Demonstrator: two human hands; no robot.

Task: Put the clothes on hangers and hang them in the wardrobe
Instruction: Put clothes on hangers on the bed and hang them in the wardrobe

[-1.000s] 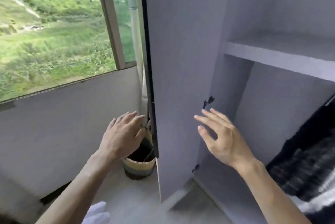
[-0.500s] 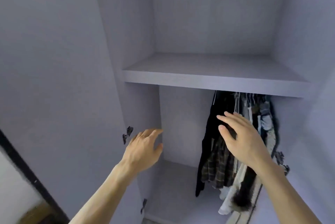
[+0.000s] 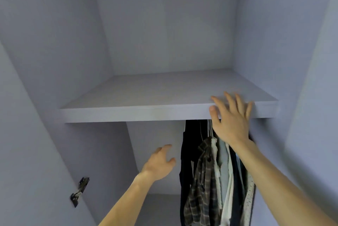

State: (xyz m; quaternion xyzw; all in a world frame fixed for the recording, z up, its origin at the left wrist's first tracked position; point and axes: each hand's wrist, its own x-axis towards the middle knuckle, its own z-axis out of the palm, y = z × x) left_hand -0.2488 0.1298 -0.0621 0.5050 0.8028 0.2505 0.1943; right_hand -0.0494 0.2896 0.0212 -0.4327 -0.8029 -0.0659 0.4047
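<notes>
I look into the open pale lilac wardrobe, whose shelf [image 3: 139,114] runs across the middle. Below it, on the right, several garments hang close together: a black one [image 3: 188,145], a dark plaid shirt [image 3: 203,185] and pale shirts [image 3: 224,171]. My right hand [image 3: 229,117] is raised with fingers spread in front of the shelf's front edge, just above the hanging clothes, holding nothing. My left hand [image 3: 159,163] reaches into the bare left part under the shelf, fingers relaxed and holding nothing. The rail and hanger hooks are mostly hidden behind the shelf.
The wardrobe door stands open at the left with a metal hinge [image 3: 80,191] on its inner side. The top of the shelf is bare. The wardrobe's right side wall [image 3: 292,79] closes in beside the clothes.
My view swung from the window and door edge into the wardrobe, then tilted up. The right hand rose from the clothes to the shelf edge; the left hand moved right, deeper under the shelf.
</notes>
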